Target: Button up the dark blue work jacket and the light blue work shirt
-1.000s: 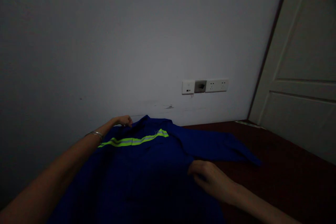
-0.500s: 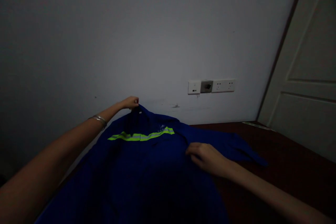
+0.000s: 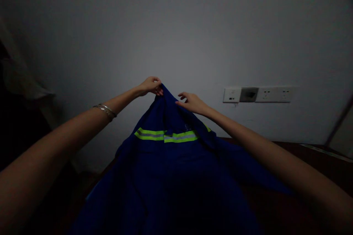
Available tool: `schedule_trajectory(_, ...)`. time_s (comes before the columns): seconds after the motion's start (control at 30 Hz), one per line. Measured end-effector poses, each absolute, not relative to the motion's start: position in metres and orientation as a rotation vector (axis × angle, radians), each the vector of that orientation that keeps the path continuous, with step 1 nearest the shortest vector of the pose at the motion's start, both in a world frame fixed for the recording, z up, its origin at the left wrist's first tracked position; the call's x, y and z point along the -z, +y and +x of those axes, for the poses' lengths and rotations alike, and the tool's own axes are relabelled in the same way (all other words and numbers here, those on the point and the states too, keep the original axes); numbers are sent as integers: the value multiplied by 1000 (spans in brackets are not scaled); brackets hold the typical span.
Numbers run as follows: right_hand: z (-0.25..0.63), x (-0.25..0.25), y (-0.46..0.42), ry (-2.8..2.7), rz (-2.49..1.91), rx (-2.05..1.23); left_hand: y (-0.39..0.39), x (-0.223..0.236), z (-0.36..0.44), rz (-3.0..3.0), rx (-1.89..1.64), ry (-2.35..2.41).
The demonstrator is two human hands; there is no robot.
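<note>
A blue work shirt point(image 3: 171, 176) with a yellow and grey reflective stripe point(image 3: 165, 136) lies on a dark brown table point(image 3: 317, 154), its top end lifted off the surface. My left hand point(image 3: 150, 85), a metal bangle on its wrist, pinches the raised top edge of the shirt near the collar. My right hand point(image 3: 191, 102) rests on the shirt's shoulder just right of that point, with its fingers spread and touching the cloth. The room is dim.
A pale wall point(image 3: 176, 36) stands close behind the table. A white socket strip point(image 3: 257, 94) is fixed to it at the right. A pale cloth or curtain point(image 3: 19, 77) hangs at the far left.
My left hand has lifted the shirt's top edge higher. My right hand left the shirt's middle and moved up to the shoulder. The view has turned left, so the door is out of sight.
</note>
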State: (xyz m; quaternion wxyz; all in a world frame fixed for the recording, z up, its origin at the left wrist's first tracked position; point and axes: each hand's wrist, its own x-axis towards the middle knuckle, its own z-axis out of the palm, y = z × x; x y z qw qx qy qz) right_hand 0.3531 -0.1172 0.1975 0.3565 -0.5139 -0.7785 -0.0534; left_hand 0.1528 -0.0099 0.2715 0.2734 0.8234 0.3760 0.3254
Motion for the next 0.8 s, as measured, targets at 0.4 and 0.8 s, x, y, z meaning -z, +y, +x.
schedule_trajectory(0.4,312,-231,-103,-1908,-1473,482,-25,-298,146,2328,-1077,1176)
schedule_trajectory(0.8,288,-248,-109,-1981,-1552,627,-32,-317,176,2307,-1238,1231)
